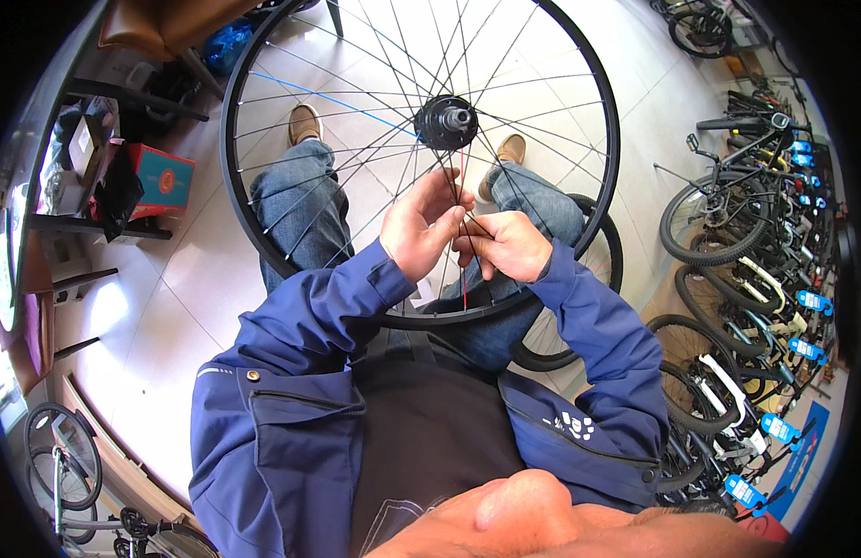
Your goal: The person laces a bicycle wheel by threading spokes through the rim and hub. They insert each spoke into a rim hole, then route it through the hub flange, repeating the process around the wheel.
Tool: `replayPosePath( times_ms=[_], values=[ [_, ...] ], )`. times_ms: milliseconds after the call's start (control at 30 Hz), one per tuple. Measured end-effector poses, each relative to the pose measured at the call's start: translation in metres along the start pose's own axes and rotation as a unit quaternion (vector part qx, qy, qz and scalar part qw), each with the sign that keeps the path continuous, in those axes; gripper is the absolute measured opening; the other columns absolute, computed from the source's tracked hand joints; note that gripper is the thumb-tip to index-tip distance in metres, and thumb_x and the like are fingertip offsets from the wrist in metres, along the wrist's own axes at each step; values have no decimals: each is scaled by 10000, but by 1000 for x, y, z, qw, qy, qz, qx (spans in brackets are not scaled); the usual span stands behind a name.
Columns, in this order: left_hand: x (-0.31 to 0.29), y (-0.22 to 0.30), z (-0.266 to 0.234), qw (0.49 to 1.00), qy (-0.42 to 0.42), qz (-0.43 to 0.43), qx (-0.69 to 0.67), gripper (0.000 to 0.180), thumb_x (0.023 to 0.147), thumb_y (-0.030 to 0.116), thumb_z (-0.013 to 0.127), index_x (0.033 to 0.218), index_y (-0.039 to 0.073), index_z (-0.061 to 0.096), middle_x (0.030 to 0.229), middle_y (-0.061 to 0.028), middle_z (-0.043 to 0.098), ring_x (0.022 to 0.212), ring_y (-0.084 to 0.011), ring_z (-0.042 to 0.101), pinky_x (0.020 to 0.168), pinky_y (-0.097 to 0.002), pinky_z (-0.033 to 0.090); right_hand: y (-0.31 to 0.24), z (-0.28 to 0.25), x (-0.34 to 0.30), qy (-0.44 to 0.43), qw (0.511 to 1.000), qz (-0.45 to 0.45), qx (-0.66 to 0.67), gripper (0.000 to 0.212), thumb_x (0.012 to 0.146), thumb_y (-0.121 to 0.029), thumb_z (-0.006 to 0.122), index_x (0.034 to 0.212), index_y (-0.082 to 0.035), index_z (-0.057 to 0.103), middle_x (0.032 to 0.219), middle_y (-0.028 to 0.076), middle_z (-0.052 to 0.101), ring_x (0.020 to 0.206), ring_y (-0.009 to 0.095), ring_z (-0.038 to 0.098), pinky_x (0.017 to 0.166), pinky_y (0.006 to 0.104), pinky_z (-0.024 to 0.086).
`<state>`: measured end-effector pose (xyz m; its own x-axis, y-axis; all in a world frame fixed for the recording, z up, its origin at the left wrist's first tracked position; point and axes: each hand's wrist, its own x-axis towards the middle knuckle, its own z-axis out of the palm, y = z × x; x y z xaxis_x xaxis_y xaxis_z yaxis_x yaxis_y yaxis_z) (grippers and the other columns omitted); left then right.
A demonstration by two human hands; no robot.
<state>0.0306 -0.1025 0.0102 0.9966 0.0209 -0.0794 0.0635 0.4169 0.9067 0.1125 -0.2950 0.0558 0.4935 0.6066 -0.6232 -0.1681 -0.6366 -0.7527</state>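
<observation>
Head view: a long row of parked black-tyred bicycles with blue tags (pixel 747 288) stands well to the right of the black, round, grey-tipped metal hub (pixel 447 121). One large black-rimmed spoked wheel (pixel 231 139) surrounds that hub, before the person's lap. One red-and-teal box (pixel 161 181) sits left of the hub. Left hand (pixel 419 225), bare: just below the hub, thumb and fingers pinched on thin black spokes (pixel 468 216). Right hand (pixel 512 246), bare: lower right of the hub, fingertips gathered on the same cluster; shared spoke, cannot tell. One thin blue spoke (pixel 337 104) runs upper left from the hub; one thin red spoke (pixel 465 293), downward. Step, as judged: handling spokes by fingertip. Next move appears to call for a steady two-handed pinch.
</observation>
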Motion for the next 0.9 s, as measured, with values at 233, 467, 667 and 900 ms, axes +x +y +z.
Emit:
replayPosePath(
  times_ms=[233,467,667,900],
  values=[
    [-6,4,-11,953,-52,32,296,498,1013,-37,611,1497,-96,506,1149,-164,710,1037,-231,767,924,-392,658,11,2,3,10,998,-53,41,227,1144,-136,635,1261,-4,778,898,41,809,592,89,677,568,272,543],
    [-12,-6,-18,960,-127,-173,182,545,976,-111,508,1515,-65,438,1158,-156,717,990,-204,725,895,-357,641,11,9,1,68,995,-66,17,253,1142,-108,626,1288,53,754,895,70,813,593,100,692,569,280,544],
    [0,-10,-20,919,-200,-233,248,353,1028,-86,595,1374,-59,528,1117,-141,774,984,-193,781,864,-348,661,14,17,1,96,991,-86,32,161,1145,-75,610,1142,8,748,855,21,757,583,52,636,550,244,495],
    [-6,-3,-9,934,-147,-241,219,204,1049,2,687,1221,-54,593,971,-125,791,889,-191,801,797,-323,654,17,19,-2,111,990,-84,5,233,1122,-99,649,1277,39,756,911,84,810,595,103,687,582,291,556]
  ],
)
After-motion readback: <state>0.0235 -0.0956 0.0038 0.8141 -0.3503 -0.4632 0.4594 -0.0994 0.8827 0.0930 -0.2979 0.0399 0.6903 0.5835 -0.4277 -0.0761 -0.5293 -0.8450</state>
